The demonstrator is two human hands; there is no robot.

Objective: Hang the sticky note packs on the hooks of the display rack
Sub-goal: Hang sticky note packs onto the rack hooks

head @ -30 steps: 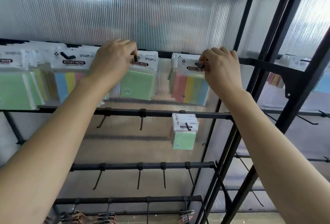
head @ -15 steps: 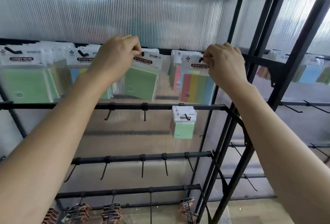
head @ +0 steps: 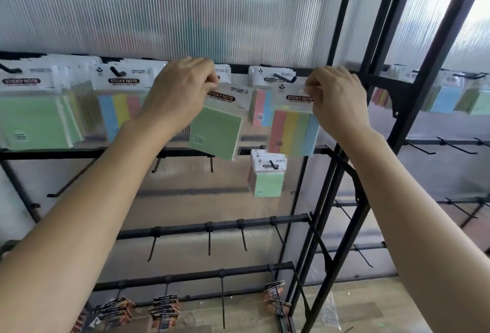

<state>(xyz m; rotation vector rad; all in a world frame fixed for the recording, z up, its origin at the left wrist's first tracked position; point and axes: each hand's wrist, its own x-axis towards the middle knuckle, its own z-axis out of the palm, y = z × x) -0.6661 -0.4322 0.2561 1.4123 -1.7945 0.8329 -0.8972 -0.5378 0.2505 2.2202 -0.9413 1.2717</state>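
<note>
My left hand [head: 180, 91] pinches the top of a green sticky note pack [head: 216, 132], which hangs tilted in front of the top rail of the black display rack [head: 342, 25]. My right hand [head: 336, 99] pinches the header of a multicolour striped pack [head: 293, 131], held just below a top-row hook [head: 285, 78] that carries more striped packs [head: 261, 104]. Both held packs are off their hooks. A small green pack [head: 267, 179] hangs on a second-row hook.
Further packs hang along the top row at the left [head: 34, 118] [head: 119, 110] and on the neighbouring rack at the right [head: 448, 99]. Bare hooks [head: 210, 163] line the second and third rails. Dark carded items [head: 164, 309] hang on the bottom rail.
Both hands have come toward me and slightly down with their packs, which now hang free of the top-row hooks. The green pack has tilted.
</note>
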